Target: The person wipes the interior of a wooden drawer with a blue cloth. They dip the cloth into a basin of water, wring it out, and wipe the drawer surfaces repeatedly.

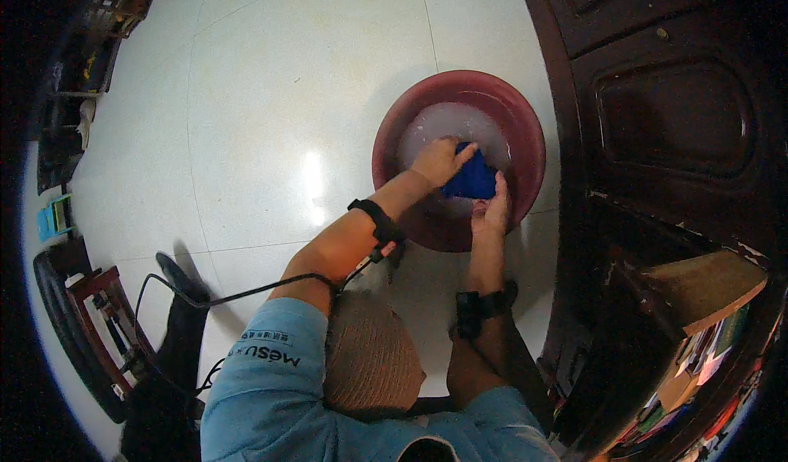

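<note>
A blue cloth [473, 176] is bunched between my two hands, over a round dark-red plastic basin [394, 117]. Cloudy water [452, 120] covers the basin's bottom. My left hand [443, 159] grips the cloth's upper left side, its thumb lying along the top. On the cloth's right, my right hand [494, 206] holds the lower edge, with fingers pointing up. Whether the cloth's underside touches the water cannot be seen. Both forearms carry black straps, and a black cable runs from the left one.
A dark wooden cabinet [671, 117] stands close to the basin's right. Nearer me, books and papers [689, 369] fill a shelf. Pale floor tiles [265, 123] stretch left. A black cable [246, 294] loops by my left elbow, and someone's dark-clad leg [178, 333] is at lower left.
</note>
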`<state>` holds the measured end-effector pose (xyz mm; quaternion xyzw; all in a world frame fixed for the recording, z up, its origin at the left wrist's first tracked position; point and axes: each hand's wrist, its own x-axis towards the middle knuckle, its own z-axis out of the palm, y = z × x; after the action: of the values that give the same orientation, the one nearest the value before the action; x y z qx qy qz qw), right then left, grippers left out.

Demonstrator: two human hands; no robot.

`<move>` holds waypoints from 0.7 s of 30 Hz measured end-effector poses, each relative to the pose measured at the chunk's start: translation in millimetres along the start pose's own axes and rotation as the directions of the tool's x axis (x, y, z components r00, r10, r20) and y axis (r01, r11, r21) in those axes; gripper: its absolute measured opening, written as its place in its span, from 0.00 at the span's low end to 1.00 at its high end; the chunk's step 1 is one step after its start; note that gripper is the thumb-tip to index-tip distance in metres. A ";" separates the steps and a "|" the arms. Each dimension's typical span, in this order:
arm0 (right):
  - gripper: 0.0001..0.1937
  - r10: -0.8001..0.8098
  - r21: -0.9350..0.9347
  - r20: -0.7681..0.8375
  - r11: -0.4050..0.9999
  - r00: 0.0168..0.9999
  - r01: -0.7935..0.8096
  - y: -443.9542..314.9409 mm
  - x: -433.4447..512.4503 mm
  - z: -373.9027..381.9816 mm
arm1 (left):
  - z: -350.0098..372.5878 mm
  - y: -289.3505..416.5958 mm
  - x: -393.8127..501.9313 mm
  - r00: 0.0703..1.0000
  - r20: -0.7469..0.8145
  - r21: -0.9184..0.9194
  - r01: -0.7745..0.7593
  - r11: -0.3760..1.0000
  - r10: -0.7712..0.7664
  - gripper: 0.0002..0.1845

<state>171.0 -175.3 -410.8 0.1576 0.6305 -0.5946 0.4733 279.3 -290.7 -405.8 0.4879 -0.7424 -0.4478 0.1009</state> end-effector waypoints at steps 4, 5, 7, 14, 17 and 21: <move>0.37 -0.024 0.106 -0.031 0.994 0.999 0.028 8.4 13.8 -24.4 | -5.0 -41.4 12.8 0.996 0.070 0.034 0.051 0.998 -0.053 0.29; 0.39 0.008 0.082 -0.064 0.997 0.998 -0.003 11.6 17.2 -29.4 | -3.8 -50.5 10.9 0.994 0.079 0.152 0.058 0.987 -0.071 0.31; 0.42 0.074 0.053 -0.059 0.996 0.996 -0.071 19.6 21.0 -35.2 | 2.4 -65.2 7.2 0.985 0.108 0.367 0.086 0.926 -0.134 0.36; 0.44 0.211 0.122 0.201 0.963 0.956 -0.239 44.6 20.2 -38.9 | 56.2 -96.4 -1.7 0.953 0.283 0.449 -0.032 0.893 -0.108 0.40; 0.40 0.233 0.185 0.289 0.938 0.929 -0.293 39.8 28.1 -44.5 | 71.0 -87.1 -10.2 0.921 0.348 -0.077 -0.160 0.984 0.177 0.33; 0.31 0.024 0.360 0.491 0.905 0.871 -0.228 22.7 30.8 -55.2 | 67.6 -28.5 -42.7 0.775 0.401 -0.374 -0.347 0.860 0.487 0.28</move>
<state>150.2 -131.3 -457.2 0.1435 0.3453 -0.6999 0.6085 279.2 -221.1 -454.4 0.1625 -0.7629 -0.6209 0.0780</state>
